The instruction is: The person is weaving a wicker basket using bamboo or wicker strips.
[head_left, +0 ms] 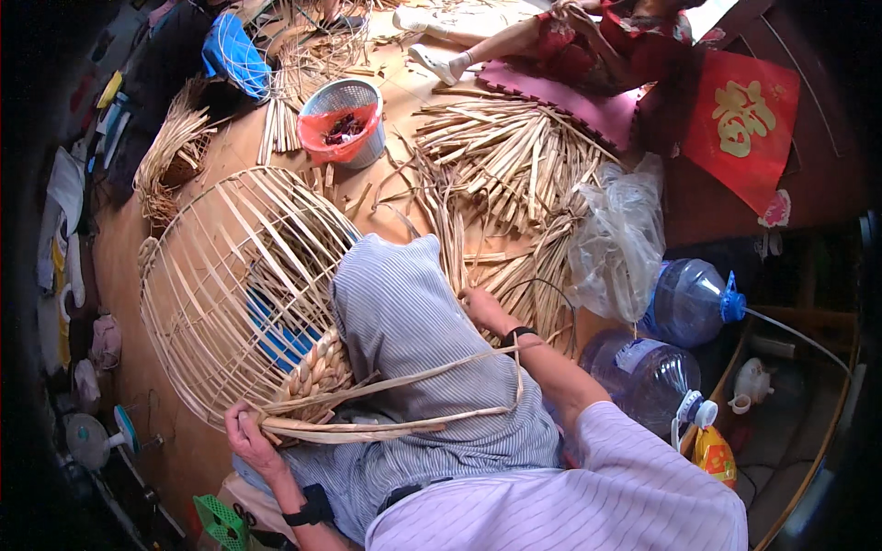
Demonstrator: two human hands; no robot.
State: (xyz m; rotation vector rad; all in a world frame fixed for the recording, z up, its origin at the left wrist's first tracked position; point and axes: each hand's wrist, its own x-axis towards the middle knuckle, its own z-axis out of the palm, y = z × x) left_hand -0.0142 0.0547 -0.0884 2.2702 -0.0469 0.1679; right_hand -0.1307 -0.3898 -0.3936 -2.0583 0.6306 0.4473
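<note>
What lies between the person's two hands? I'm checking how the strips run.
In the head view, pale flat strips stretch across the striped trouser leg from left hand to right hand.

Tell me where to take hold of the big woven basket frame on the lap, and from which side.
Grip the basket frame at its braided rim, the thickest, firmest part, probably coming from the near left side where the left hand already pinches the loose strips. The ribs farther out look thin, widely spaced and likely to flex. The right hand rests beyond the knee by the strip pile.
</note>
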